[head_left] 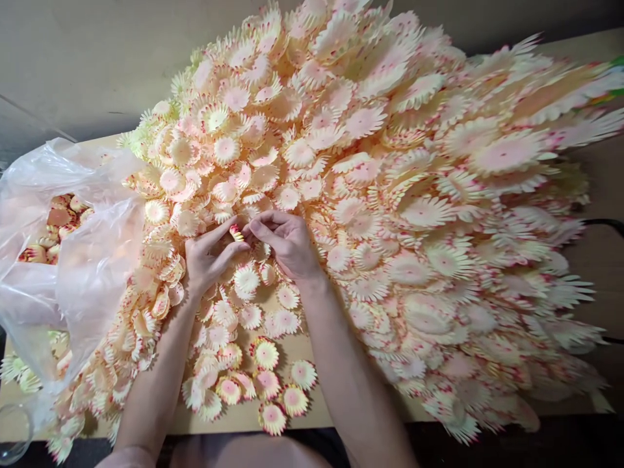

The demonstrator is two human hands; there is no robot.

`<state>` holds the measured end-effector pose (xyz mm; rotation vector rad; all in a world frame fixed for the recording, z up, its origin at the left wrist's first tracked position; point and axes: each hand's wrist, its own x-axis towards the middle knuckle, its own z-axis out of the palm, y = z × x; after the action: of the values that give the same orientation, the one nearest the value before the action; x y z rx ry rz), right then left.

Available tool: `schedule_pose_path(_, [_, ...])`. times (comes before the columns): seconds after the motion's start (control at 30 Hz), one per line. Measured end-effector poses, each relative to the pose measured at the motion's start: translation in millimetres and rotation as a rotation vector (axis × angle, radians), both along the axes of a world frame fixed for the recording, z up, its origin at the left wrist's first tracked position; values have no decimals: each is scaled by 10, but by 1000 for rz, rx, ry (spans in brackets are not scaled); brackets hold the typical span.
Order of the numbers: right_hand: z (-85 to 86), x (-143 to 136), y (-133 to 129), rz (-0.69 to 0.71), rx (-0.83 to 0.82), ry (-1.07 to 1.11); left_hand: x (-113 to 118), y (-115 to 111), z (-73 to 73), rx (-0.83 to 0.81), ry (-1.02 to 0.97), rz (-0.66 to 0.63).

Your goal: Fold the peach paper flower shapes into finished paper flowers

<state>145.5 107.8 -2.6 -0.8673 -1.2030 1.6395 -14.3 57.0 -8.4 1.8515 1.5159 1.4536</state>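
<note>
Near the middle of the view, my left hand (207, 257) pinches a small curled petal piece (236, 233), pale yellow with pink-red tips, between thumb and fingers. Close beside it on the right, my right hand (285, 244) has its thumb pressed against its index finger; what lies between them, if anything, is too small to make out. Both hands are over a large heap of pale pink and cream fringed paper-like flower discs (361, 172). Below the hands, several discs with stronger pink and yellow edges (267, 383) lie on the wooden table (244, 416).
A translucent plastic bag (97, 260) at the left holds several rolled flower pieces (61, 224). A clear round container (14, 429) stands at the lower left corner. A grey wall (97, 58) rises behind the table.
</note>
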Motion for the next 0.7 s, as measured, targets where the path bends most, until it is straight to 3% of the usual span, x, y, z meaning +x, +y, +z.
schedule_pose_path(0.23, [31,3,-1,41,-35,-11,6,-25,22,25,5,-23])
schedule_pose_path(0.53, [-4,23,3,-24,-43,25,-25,22,30,144,-49,-115])
schedule_pose_path(0.7, [-6,36,0,-16,-64,33,-28,17,10,101,-64,-91])
